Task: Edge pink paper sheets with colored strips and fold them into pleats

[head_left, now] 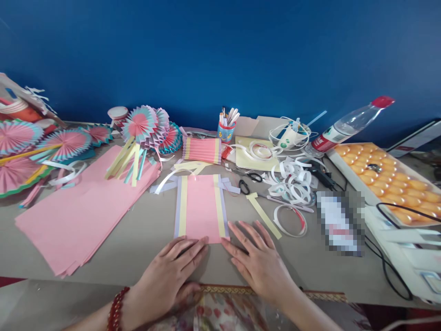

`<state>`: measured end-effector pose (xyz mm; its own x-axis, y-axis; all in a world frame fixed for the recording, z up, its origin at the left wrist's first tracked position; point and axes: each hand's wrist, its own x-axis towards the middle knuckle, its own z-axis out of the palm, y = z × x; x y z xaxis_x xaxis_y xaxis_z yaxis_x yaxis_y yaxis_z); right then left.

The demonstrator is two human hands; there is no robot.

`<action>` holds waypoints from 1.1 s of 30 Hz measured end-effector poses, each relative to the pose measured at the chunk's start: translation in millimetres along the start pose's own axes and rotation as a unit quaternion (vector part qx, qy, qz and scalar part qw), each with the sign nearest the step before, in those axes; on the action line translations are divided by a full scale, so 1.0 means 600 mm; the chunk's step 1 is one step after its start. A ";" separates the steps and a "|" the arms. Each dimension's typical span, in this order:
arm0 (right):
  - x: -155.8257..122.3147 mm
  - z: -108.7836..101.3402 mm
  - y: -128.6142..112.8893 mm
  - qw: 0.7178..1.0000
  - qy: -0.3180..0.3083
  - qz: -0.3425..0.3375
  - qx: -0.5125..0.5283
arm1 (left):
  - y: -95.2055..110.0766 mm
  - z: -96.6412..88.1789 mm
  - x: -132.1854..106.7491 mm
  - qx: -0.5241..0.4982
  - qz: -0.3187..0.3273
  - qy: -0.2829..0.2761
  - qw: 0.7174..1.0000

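Note:
A pink paper sheet (200,207) with yellow and lilac strips along both long sides lies flat in the middle of the table. My left hand (172,271) rests flat with its fingertips on the sheet's near left corner. My right hand (257,257) lies flat beside it, fingers spread, fingertips at the sheet's near right corner. Neither hand holds anything. A red bead bracelet (116,308) is on my left wrist.
A stack of pink sheets (79,211) lies left, folded paper fans (144,124) behind it. Black-handled scissors (250,181), white tape curls (289,181), a pen cup (225,131), a plastic bottle (347,124) and an orange tray (389,177) are right.

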<state>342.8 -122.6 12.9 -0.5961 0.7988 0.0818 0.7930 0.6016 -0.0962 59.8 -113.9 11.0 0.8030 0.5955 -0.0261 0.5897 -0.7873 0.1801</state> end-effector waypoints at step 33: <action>0.073 -0.005 -0.038 0.993 0.062 0.009 0.096 | -0.067 -0.007 -0.078 -0.050 -0.064 0.134 0.988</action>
<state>299.2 -101.4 21.7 -0.5522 0.8098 0.1983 0.7580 0.5867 -0.2851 -1.5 -109.6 9.0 0.6624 0.7208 0.2043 0.6629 -0.6909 0.2884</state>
